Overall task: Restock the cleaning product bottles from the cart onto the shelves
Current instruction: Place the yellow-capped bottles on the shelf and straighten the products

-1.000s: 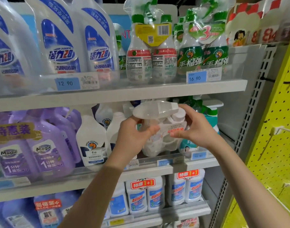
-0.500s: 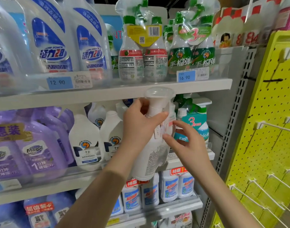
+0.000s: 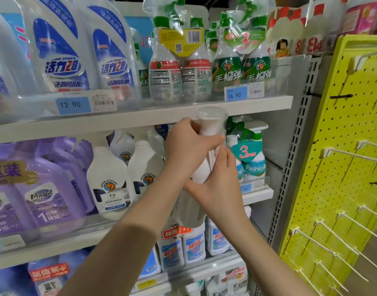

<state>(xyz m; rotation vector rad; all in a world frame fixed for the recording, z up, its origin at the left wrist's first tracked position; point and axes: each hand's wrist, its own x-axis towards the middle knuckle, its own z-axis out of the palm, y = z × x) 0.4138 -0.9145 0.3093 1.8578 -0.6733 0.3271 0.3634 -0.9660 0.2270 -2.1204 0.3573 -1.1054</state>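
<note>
Mid-placing: white plastic pump bottle with clear cap [image 3: 205, 129] upright before the middle shelf [image 3: 258, 194], left hand [image 3: 187, 146] fingers clamped on its neck, right hand [image 3: 219, 184] fingers round its body. Next, probably push it in toward 12 o'clock.

In the grip, white btl [image 3: 201, 168] w/ clear cap [image 3: 212, 113] is showing. Left of it purple btls [image 3: 51, 189] are sitting; above, green-capped btls [image 3: 242, 67]; just right, teal-label pack [image 3: 247, 154]; further right, yellow pegboard [image 3: 343, 178] w/ hole grid.
</note>
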